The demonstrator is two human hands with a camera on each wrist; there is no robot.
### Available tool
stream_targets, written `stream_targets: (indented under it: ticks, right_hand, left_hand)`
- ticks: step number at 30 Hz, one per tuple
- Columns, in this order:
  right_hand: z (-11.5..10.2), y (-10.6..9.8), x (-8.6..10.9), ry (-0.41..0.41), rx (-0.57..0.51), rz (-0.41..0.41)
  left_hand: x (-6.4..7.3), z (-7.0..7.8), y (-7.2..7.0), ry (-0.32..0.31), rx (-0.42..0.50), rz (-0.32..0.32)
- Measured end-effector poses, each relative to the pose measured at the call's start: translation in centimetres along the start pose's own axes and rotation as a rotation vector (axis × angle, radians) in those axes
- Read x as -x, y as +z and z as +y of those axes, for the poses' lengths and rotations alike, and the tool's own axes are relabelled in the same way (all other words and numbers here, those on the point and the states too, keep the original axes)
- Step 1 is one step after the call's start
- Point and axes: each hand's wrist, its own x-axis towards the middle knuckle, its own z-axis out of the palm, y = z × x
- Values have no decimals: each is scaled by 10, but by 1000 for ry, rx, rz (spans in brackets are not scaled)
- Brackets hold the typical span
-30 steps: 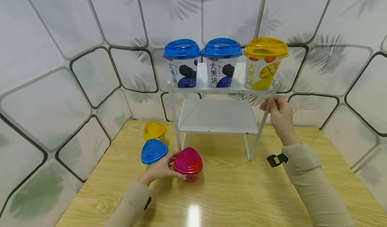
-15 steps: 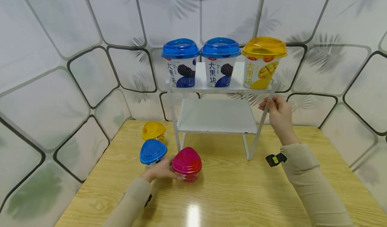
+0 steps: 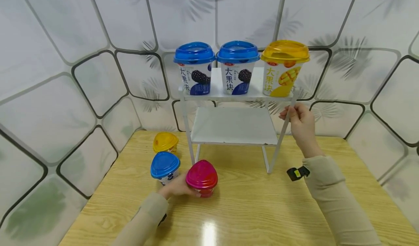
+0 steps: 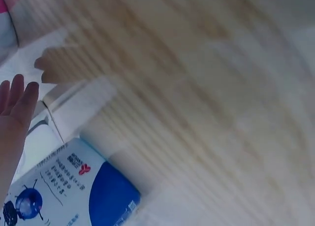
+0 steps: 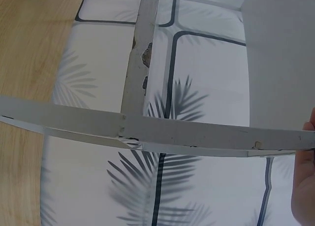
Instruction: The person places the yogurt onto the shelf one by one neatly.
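Observation:
A pink-lidded yogurt cup (image 3: 201,177) stands on the table in front of the white two-tier rack (image 3: 234,126). My left hand (image 3: 180,186) is at its left side, thumb low by the cup and fingers partly hidden behind it in the head view. In the left wrist view those fingers (image 4: 18,100) look straight. Just left of this hand stands a blue-lidded cup (image 3: 165,166), its printed side (image 4: 74,186) close to the wrist camera. My right hand (image 3: 302,126) pinches the rack's right front leg below the top shelf.
On the top shelf stand two blue-lidded blackberry cups (image 3: 195,67) (image 3: 238,67) and a yellow-lidded mango cup (image 3: 284,67). A second yellow-lidded cup (image 3: 165,142) is at the table's back left. Patterned cloth walls (image 3: 98,75) surround the wooden table (image 3: 248,206).
My left hand has shifted slightly right, and its fingers have gone farther behind the pink-lidded cup. That cup stays in place. The right hand keeps its hold on the rack leg.

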Motion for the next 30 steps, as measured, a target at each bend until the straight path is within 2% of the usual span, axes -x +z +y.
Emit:
stream_targets:
  ticks: [4,7,11,14,24,28,30]
  right_hand:
    - [0,0,0,1,-4,3]
    - [0,0,0,-4,-11,2]
    - [1,0,0,-10,-8,2]
    - [1,0,0,-11,-7,5]
    - [1,0,0,-17,-21,5]
    - [0,-1,0,-12,-7,1]
    - [1,-1,0,-8,2,-4]
  left_hand:
    - [-3,-4,3,71,32,-7]
    - [-3,2,5,98,54,-4]
    - [-1,16,7,79,96,9]
    - [-1,20,9,54,122,19]
    - [-8,3,12,53,122,46]
    - [-9,6,14,46,127,47]
    - [-9,14,16,48,120,50]
